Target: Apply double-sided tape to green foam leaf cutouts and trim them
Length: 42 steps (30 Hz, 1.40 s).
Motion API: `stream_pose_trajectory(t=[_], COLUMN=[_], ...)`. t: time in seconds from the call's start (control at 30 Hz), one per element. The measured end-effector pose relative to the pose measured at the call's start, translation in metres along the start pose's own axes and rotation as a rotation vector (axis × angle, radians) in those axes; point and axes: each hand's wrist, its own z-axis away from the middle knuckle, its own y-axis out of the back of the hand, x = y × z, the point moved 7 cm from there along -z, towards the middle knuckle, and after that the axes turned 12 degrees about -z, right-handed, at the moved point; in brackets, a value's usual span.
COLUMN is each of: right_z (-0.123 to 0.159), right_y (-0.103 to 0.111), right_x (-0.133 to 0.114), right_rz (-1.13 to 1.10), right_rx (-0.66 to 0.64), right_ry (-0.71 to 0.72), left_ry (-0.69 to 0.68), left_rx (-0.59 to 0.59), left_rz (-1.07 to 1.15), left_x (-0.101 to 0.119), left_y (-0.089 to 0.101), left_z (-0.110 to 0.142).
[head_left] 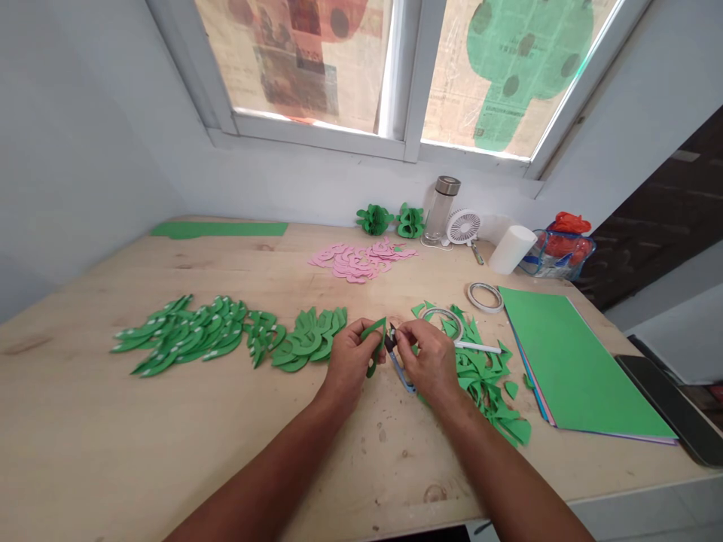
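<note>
My left hand (349, 360) pinches a curved piece of green paper (373, 328) between thumb and fingers, close to a stack of green paper cutouts (310, 339). Just to the right, my right hand (432, 357) is closed, thumb and forefinger pressed together; what is in them is too small to make out. A slim blue and black tool (402, 373), perhaps a cutter or scissors, shows between the two hands. Green paper scraps (480, 376) lie beside my right hand, with a white pen (479, 347) and a tape roll (459, 320) among them.
Green cutouts with white strips (186, 335) lie left. Pink cutouts (358, 260), folded green paper shapes (374, 219), a glass bottle (440, 211) and a small fan (463, 226) are farther back. Green sheets (581, 361) and a phone-like black slab (669, 406) lie right.
</note>
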Motion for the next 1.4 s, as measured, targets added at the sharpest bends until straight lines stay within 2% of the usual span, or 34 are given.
stream_pose_trajectory(t=[0.57,1.13,1.4], right_z=[0.0003,0.0004,0.0006], right_y=[-0.0002,-0.0026,-0.0017], right_x=[-0.0027,-0.0027,0.0013], right_rz=[0.078,0.068,0.001], right_rx=[0.008,-0.002,0.001], right_ry=[0.068,0.063,-0.007], left_ry=[0.010,0.031,0.020], left_rx=[-0.005,0.005,0.011], left_rz=[-0.004,0.006,0.002], left_x=[0.0004,0.0013,0.0009], left_y=[-0.0003,-0.0006,-0.0002], left_z=[0.0000,0.0011,0.0002])
